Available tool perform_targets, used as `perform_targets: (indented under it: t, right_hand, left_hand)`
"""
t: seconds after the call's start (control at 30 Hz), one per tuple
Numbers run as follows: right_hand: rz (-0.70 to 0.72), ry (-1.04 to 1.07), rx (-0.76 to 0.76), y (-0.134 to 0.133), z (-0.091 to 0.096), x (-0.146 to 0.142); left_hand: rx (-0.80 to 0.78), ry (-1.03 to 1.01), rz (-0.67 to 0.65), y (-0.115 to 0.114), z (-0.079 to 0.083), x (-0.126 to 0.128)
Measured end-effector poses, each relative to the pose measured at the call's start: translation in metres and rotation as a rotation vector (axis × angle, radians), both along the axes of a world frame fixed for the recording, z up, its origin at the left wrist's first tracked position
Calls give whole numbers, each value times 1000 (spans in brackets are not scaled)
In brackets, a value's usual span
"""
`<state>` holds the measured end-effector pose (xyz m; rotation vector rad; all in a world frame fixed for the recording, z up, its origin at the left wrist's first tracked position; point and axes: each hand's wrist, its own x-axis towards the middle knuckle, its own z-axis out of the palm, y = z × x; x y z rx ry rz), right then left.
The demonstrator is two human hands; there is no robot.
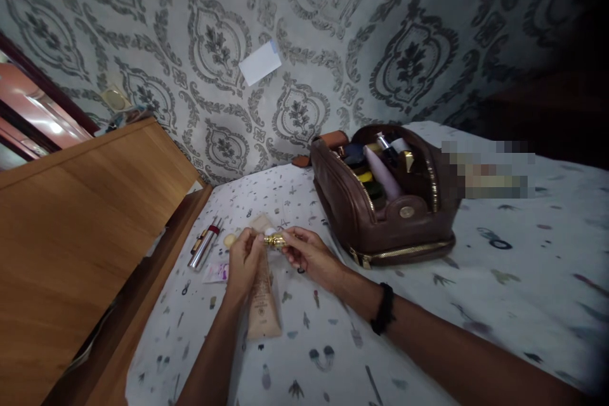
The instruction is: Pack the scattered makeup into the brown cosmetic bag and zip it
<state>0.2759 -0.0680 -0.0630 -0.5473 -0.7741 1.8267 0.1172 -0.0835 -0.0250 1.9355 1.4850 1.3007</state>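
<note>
A small shiny gold bottle [275, 240] is held between my two hands; its exact kind is hard to make out. My left hand [244, 264] pinches its left end with thumb and fingertips. On the other end, the fingers of my right hand [311, 255] are closed. Under my hands a beige squeeze tube [263, 314] lies on the patterned sheet, its upper part partly covered by my left hand. Left of that hand rest a small white-and-purple tube [216, 273] and a silver cylinder with a dark red band [205, 247].
A brown leather toiletry bag [404, 231] stands unzipped to the right, with several items inside, including a pale purple tube [382, 172]. The wooden bed board [95, 203] borders the left side. Patterned wallpaper with a switch plate [261, 63] rises behind.
</note>
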Motion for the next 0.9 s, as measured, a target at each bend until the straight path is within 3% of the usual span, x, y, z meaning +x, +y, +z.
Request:
perform_targets:
  t: [0.17,0.4,0.63,0.8,0.9]
  right_hand:
    - [-1,19,-17,2,-1,0]
    - [13,8,-22,1,-2,0]
    - [2,3,-21,3,-4,0]
    - [3,-10,-14,2,-3,-1]
    - [1,-18,-8,0,-2,0]
  left_hand:
    - [-88,-77,-151,-1,3,-5]
    - [-10,58,15,0,1,-6]
    - [-77,-47,-170,0,4,-8]
    - [-41,10,-54,-1,2,-6]
    - [-48,-38,-86,0,1,-6]
